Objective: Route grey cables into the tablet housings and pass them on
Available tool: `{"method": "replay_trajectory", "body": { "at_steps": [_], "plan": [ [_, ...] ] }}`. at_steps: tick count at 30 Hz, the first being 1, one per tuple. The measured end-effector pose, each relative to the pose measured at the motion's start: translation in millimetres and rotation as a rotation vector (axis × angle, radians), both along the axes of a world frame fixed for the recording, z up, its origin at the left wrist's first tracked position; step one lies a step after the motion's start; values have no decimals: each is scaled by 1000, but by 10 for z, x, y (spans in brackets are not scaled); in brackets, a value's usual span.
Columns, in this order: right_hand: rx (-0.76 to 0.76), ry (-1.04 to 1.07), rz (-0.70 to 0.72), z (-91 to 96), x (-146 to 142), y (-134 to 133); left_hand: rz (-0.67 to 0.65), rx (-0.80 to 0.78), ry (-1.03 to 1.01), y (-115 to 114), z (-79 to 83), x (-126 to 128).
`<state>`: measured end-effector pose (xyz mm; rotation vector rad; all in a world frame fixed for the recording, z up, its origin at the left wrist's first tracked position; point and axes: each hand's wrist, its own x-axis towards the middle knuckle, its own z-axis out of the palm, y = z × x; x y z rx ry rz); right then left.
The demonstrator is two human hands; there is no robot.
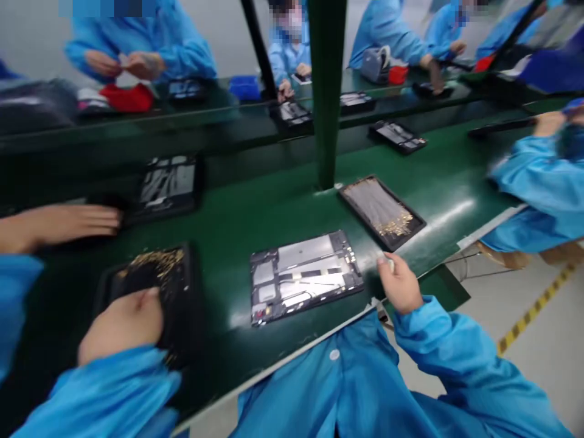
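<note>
My left hand point(125, 322) is curled over a black tray point(186, 286) with small gold-coloured parts point(162, 261) in it. Its fingertips are hidden, so what it holds does not show. My right hand point(400, 281) is closed in a pinch at the table's front edge; a small pale thing point(389, 263) shows at its fingertips, too small to name. Between my hands lies an opened tablet-like device point(303, 274), its silver inner parts facing up. Just beyond my right hand is a dark tray point(413, 234) of thin, pale strips with gold ends point(376, 204).
A green table point(228, 213) runs across, with a green post point(326, 91) rising from it. More opened devices lie at the back left point(168, 182) and back right point(398, 135). A co-worker's hand point(73, 225) reaches in from the left. Another co-worker's sleeve point(542, 182) is at right.
</note>
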<state>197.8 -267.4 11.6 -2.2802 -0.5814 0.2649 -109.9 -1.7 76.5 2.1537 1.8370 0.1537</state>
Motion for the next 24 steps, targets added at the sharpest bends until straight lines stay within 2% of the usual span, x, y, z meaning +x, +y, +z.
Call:
{"method": "replay_trajectory", "body": {
  "at_steps": [2,3,5,7,8,11,13,14,16,18,21,24],
  "plan": [
    [34,84,13,42,-79,64,126,-46,136,-33,-52,-118],
    [48,128,29,67,-139,106,141,-31,153,-72,-63,-113],
    [58,215,80,132,-298,208,50,72,100,-216,-65,-25],
    [65,282,201,220,-494,322,-157,164,9,-444,-65,97],
    [74,300,304,270,-599,378,-281,189,-59,-578,-72,151],
    [99,295,766,406,-885,509,-655,139,-245,-972,-126,246],
    [74,280,1033,457,-1014,555,-823,135,-239,-1165,-174,263],
    [47,283,1112,466,-1054,566,-882,157,-203,-1232,-196,263],
    [-13,305,1151,451,-1087,564,-966,215,-117,-1312,-232,258],
    [-71,348,1123,408,-1078,537,-1009,258,-58,-1340,-260,252],
    [-165,420,1099,338,-1040,476,-1022,265,-53,-1353,-300,250],
    [-242,520,1049,296,-1016,423,-1003,204,-109,-1392,-339,257]
  ]
}}
